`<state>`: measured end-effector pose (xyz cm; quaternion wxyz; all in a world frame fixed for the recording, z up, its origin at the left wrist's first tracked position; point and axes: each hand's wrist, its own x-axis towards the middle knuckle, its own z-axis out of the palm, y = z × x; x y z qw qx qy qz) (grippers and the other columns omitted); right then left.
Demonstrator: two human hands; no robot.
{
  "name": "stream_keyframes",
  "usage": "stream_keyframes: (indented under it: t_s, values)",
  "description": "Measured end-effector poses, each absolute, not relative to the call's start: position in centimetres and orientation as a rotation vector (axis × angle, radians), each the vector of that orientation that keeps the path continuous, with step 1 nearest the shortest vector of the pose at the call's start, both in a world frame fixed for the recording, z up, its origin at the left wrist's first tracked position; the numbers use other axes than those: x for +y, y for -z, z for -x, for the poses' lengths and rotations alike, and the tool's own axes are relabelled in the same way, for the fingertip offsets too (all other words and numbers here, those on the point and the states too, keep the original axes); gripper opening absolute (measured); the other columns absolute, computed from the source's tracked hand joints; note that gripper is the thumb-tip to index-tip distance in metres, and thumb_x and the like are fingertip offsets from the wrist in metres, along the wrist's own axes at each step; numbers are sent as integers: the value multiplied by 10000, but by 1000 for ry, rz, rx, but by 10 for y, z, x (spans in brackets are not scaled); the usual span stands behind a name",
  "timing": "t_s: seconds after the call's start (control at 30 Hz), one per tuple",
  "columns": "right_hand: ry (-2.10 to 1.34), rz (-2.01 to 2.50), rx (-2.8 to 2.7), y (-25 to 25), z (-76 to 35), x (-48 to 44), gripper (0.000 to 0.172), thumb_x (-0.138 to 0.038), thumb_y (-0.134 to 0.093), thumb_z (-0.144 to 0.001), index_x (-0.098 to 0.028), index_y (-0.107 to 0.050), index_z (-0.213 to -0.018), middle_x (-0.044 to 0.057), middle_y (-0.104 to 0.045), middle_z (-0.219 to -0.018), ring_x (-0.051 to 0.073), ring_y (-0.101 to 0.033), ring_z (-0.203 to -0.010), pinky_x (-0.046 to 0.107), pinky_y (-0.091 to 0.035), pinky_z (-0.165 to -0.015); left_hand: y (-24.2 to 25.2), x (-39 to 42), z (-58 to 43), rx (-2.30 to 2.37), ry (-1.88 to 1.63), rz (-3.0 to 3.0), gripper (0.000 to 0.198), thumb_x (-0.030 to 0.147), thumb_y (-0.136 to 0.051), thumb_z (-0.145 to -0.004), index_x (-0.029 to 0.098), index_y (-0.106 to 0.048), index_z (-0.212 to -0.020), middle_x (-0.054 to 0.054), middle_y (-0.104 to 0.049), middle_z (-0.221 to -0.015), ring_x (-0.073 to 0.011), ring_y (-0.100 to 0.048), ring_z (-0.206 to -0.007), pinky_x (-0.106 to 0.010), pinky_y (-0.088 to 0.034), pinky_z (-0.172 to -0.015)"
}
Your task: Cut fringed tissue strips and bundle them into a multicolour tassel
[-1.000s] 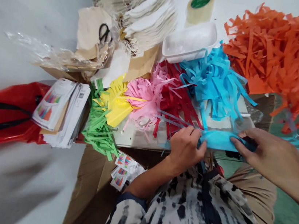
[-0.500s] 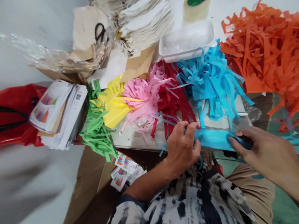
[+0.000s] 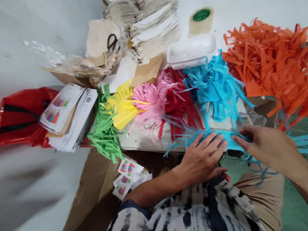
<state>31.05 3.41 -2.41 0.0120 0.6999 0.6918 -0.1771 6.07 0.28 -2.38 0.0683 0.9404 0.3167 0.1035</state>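
A light-blue fringed tissue-paper tassel [image 3: 231,140] lies along the table's front edge, its cut strips spreading to both sides. My left hand [image 3: 204,152] rests flat on its left part with the fingers stretched out. At the right part, my right hand [image 3: 263,145] pinches the paper between thumb and fingers. Just beyond my hands is a pile of bright blue fringed paper [image 3: 214,85]. Dark red fringed paper [image 3: 182,104], pink fringed paper [image 3: 156,97], yellow fringed paper [image 3: 122,105] and green fringed paper [image 3: 104,133] lie in a row to the left.
A large orange fringed pile [image 3: 280,64] sits at the right. Behind are a white plastic tray [image 3: 192,50], a tape roll [image 3: 200,21] and stacked off-white bundles [image 3: 155,21]. Printed cards [image 3: 70,116] lie on the left by a red bag [image 3: 17,120]; black-handled scissors [image 3: 112,42] lie farther back.
My left hand has gone from curled fingers at the tassel's left end to lying flat on the blue paper. My right hand still pinches it. The view has shifted slightly.
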Motion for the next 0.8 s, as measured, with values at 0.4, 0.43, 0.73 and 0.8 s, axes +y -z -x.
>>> stream_keyframes:
  t_s: [0.4,0.43,0.73,0.8]
  values:
    - [-229,-1678,2951,47,-305,-43,512,-198,-577,-957,-221,-581,-1469,121,-733,-1373,310,-684,-1265,488,-485,-1010,30,-1,-57,989,-382,-2861,602,512,-516,-1034,200,-525,-1548,-132,-476,-1651,-331,-400,-1576,-721,-166,-1317]
    - [-245,-1685,2962,51,-308,-45,532,-194,-591,-952,-222,-572,-1482,123,-730,-1381,304,-695,-1251,491,-481,-1026,29,1,-52,965,-390,-2870,573,505,-503,-1043,210,-541,-1533,-118,-504,-1633,-314,-411,-1572,-711,-131,-1329]
    - [-280,-1631,3140,54,-327,-29,420,-264,-674,-923,-258,-688,-1342,87,-798,-1217,278,-752,-1090,532,-436,-1133,-10,32,46,1196,-529,-2575,176,360,-656,-997,276,-794,-925,-2,-819,-1127,-253,-611,-1381,-661,-112,-1342]
    - [-280,-1631,3145,54,-326,-27,405,-280,-673,-924,-262,-696,-1328,82,-799,-1206,275,-747,-1081,539,-429,-1142,-19,37,50,1563,-706,-2414,298,327,-632,-1005,252,-750,-742,-17,-812,-978,-235,-676,-1216,-620,-298,-1288]
